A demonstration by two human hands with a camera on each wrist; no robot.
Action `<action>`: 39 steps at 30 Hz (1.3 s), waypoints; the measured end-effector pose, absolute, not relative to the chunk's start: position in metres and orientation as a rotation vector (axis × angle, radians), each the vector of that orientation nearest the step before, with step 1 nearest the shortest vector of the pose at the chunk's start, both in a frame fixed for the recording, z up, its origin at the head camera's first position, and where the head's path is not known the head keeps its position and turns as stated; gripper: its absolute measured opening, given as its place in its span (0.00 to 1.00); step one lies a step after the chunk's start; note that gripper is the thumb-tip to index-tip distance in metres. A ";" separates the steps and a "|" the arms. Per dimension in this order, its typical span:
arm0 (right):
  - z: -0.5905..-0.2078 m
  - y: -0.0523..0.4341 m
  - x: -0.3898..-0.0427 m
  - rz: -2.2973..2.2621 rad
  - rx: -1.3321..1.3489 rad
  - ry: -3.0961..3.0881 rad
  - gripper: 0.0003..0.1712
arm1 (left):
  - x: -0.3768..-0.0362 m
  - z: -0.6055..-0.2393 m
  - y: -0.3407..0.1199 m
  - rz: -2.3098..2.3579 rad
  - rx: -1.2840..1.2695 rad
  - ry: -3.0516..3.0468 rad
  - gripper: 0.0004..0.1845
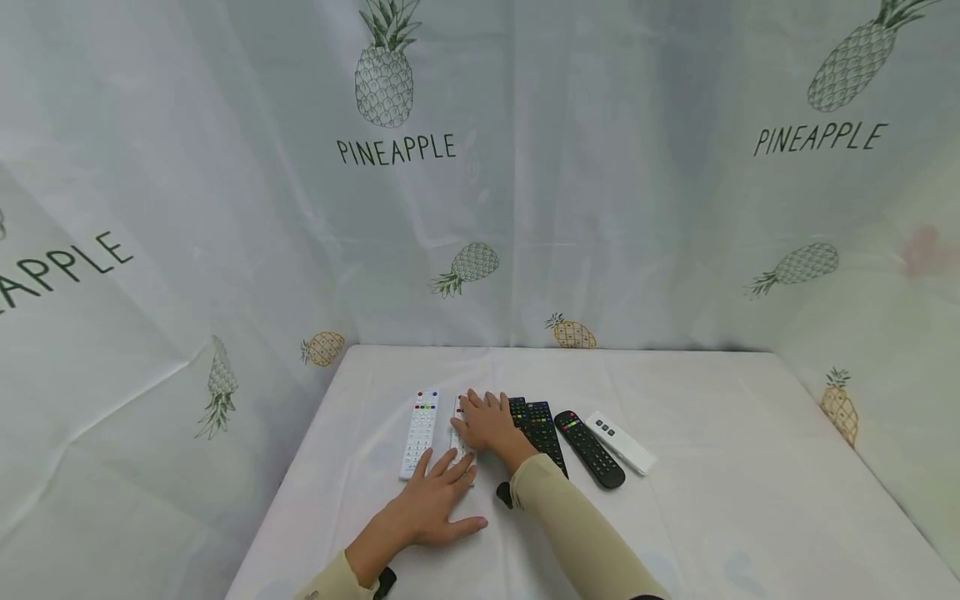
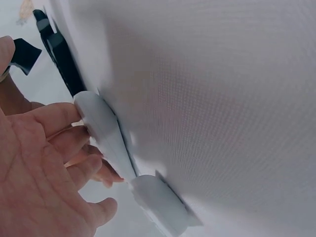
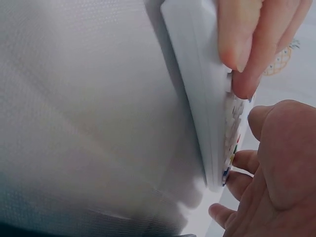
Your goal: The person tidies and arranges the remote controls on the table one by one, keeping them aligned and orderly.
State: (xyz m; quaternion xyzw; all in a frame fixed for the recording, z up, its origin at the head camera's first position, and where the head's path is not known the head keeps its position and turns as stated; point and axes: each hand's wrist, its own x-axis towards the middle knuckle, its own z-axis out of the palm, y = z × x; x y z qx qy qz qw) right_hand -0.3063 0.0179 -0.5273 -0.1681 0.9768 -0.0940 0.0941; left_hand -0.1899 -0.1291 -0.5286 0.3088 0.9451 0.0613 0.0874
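"pineapple" curtain (image 1: 570, 192) behind white remote (image 1: 457, 437)

White cloth (image 1: 712, 500) covers the table; the backdrop (image 1: 600, 167) is pale, printed with green and orange pineapples and dark "PINEAPPLE" lettering. Two white remotes, one (image 1: 420, 432) with red, green, yellow and blue buttons, the other (image 1: 457, 446) under beige-sleeved hands. Beside them, black remotes (image 1: 542, 429) with coloured keys, and a white one (image 1: 621, 442) with dark buttons.
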 end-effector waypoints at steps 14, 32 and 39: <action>-0.532 0.015 -0.312 -0.265 -0.507 2.908 0.35 | -0.191 -0.527 -0.130 0.221 0.927 2.820 0.43; -0.535 0.017 -0.311 -0.326 -0.497 2.904 0.37 | -0.193 -0.529 -0.129 0.204 0.924 2.827 0.44; -0.534 0.016 -0.310 -0.336 -0.488 2.899 0.37 | -0.193 -0.529 -0.130 0.240 0.933 2.836 0.43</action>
